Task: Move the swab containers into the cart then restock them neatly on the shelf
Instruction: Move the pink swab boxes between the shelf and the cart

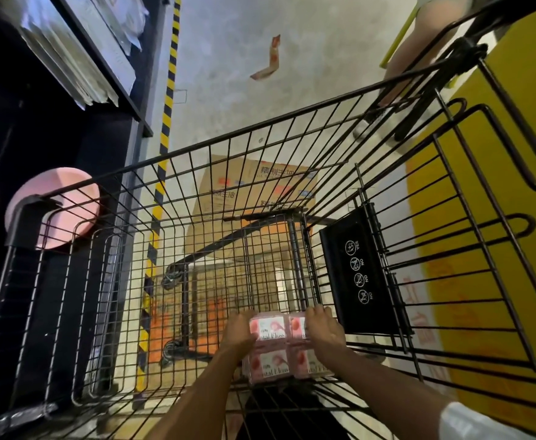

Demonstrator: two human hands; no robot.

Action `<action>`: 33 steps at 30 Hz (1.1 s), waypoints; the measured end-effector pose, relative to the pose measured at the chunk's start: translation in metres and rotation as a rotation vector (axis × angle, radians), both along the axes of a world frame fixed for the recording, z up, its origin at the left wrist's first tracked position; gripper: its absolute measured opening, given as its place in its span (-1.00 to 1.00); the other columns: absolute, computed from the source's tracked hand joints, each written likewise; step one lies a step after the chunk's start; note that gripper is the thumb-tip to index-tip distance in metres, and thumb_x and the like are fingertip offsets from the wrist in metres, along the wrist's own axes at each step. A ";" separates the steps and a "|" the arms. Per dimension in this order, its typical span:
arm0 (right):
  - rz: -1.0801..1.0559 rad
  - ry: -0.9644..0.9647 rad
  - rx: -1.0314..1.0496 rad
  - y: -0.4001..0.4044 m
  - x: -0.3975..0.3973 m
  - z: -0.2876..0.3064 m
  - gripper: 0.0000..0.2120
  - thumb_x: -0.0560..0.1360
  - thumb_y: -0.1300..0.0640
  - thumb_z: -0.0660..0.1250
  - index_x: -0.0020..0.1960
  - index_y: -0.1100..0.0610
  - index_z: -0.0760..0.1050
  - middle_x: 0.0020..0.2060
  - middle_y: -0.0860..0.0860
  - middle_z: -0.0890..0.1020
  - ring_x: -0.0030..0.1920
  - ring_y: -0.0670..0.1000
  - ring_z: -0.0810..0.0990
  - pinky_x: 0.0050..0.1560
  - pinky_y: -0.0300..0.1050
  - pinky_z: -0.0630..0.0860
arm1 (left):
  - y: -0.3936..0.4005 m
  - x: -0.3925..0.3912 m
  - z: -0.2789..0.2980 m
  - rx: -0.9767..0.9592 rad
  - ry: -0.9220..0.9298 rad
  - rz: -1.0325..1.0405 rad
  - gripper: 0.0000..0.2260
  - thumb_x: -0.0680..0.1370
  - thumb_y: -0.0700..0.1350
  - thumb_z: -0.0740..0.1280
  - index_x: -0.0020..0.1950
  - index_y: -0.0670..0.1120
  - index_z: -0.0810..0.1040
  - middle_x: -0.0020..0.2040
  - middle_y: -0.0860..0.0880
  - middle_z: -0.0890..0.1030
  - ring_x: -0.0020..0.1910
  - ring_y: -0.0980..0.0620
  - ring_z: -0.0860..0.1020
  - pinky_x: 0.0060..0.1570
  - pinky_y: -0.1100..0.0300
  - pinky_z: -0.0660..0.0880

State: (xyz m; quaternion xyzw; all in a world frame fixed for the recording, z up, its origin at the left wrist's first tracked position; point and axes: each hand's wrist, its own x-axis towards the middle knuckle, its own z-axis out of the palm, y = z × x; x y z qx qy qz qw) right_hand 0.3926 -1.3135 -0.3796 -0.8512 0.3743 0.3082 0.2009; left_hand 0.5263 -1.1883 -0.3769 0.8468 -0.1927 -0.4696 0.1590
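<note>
Both hands are down inside the cart: the left hand (239,333) wraps its fingers round the left side of a block of pink-and-white labelled containers (279,344), and the right hand (322,327) curls over the block's right side, so the stack is clamped between them. The big black wire shopping cart (196,198) fills the view, its basket seen from above. The block sits low in the basket near its right rear corner, close to the black plastic child-seat flap (360,274) with its 4 white round symbols. I count 4 label faces, 2 over 2, packed touching. Through the mesh lies a brown cardboard box (254,192) with printed characters, on the grey concrete floor (228,74). Left, a dark shelf unit (101,65) carries silvery packets, with a pink round disc (53,204) beside the cart's corner. Yellow-and-black hazard tape (169,81) runs along the floor. Right, a yellow panel (495,217).
</note>
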 end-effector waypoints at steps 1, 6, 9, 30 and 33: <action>0.011 0.006 0.002 0.000 0.000 0.000 -0.48 0.51 0.27 0.33 0.40 0.18 0.23 0.35 0.11 0.33 0.35 0.08 0.31 0.27 -0.10 0.41 | 0.000 0.000 0.000 -0.001 0.005 0.000 -0.63 0.52 -0.31 0.31 0.32 -0.10 0.47 0.26 -0.18 0.45 0.19 -0.11 0.50 0.15 0.03 0.54; -0.008 0.028 0.002 0.002 0.001 0.001 -0.49 0.50 0.31 0.33 0.39 0.17 0.24 0.33 0.10 0.33 0.32 0.09 0.34 0.24 -0.09 0.42 | 0.003 0.002 -0.003 -0.028 0.020 -0.011 -0.62 0.50 -0.33 0.33 0.29 -0.11 0.49 0.25 -0.17 0.45 0.19 -0.11 0.51 0.16 0.02 0.54; -0.029 0.045 -0.019 0.005 0.002 0.000 -0.48 0.48 0.34 0.35 0.38 0.17 0.25 0.31 0.11 0.33 0.29 0.10 0.37 0.20 -0.10 0.45 | 0.006 0.007 -0.004 -0.049 0.012 -0.007 -0.63 0.48 -0.35 0.35 0.26 -0.14 0.51 0.21 -0.15 0.51 0.17 -0.06 0.52 0.15 0.09 0.54; -0.226 -0.253 0.204 -0.010 0.033 0.095 -0.59 0.59 0.21 0.21 0.41 0.28 0.27 0.39 0.18 0.35 0.37 0.12 0.34 0.40 -0.07 0.30 | 0.012 0.024 0.095 -0.111 -0.202 0.057 -0.61 0.57 -0.18 0.30 0.39 -0.13 0.37 0.27 -0.09 0.49 0.26 -0.05 0.47 0.25 0.09 0.46; -0.264 -0.452 0.315 -0.001 0.051 0.154 -0.65 0.61 0.19 0.21 0.38 0.20 0.35 0.36 0.07 0.41 0.32 -0.02 0.40 0.31 -0.27 0.30 | 0.022 0.020 0.152 -0.229 -0.284 0.172 -0.65 0.60 -0.16 0.27 0.38 -0.14 0.40 0.12 0.02 0.56 0.08 0.03 0.55 0.10 0.27 0.51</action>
